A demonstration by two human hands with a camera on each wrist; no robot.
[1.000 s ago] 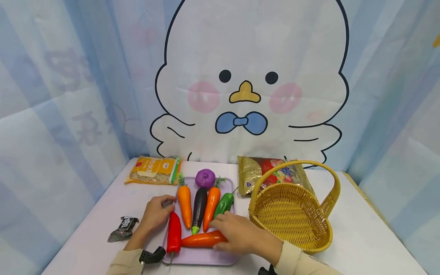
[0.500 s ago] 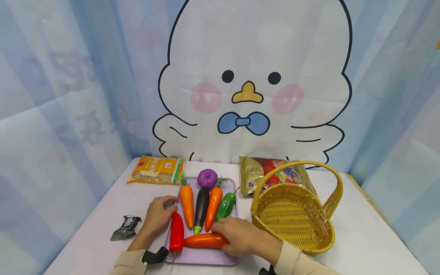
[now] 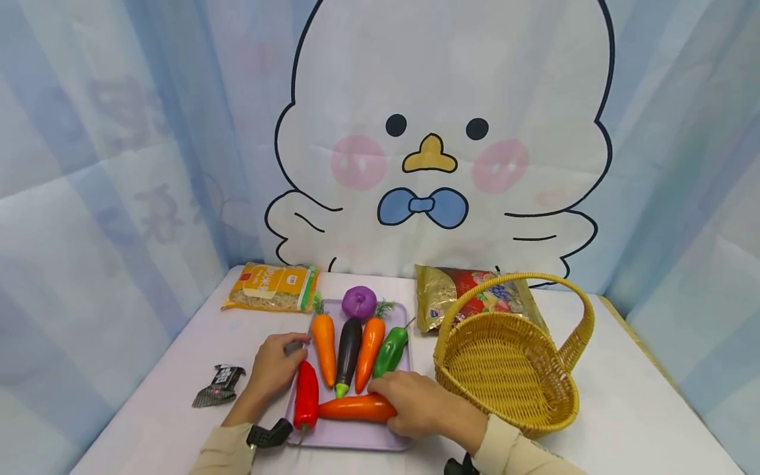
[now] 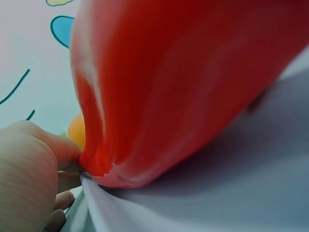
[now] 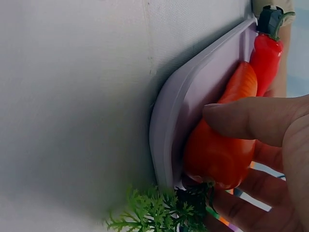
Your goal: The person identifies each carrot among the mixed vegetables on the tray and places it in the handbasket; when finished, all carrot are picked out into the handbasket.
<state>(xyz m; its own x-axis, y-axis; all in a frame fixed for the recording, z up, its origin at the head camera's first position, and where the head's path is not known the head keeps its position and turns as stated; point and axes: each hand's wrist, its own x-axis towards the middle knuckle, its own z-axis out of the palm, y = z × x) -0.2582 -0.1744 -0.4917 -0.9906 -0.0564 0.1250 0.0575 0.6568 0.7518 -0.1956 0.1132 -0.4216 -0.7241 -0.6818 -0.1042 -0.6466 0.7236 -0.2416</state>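
A lilac tray (image 3: 356,438) holds toy vegetables. My left hand (image 3: 270,371) pinches its left rim, with the thumb beside a red chili pepper (image 3: 305,396). That pepper (image 4: 159,92) fills much of the left wrist view. Across the tray's near end lies an orange carrot (image 3: 350,408); my right hand (image 3: 424,404) grips its thick end. In the right wrist view the thumb presses one side of this carrot (image 5: 219,157) and fingers curl behind it, near its green leaves (image 5: 149,210). Beyond it are two carrots, an eggplant (image 3: 349,349), a green pepper (image 3: 390,353) and a purple onion (image 3: 359,302).
A yellow wicker basket (image 3: 505,376) with a tall handle stands right of the tray. Behind it lies a gold and red food bag (image 3: 463,297). An orange grain bag (image 3: 270,287) sits at the back left, and a small black packet (image 3: 220,386) lies at the left.
My right hand has shifted slightly right and its fingers have closed round the carrot's thick end. The left hand stays at the tray's rim. The head view has shifted a little.
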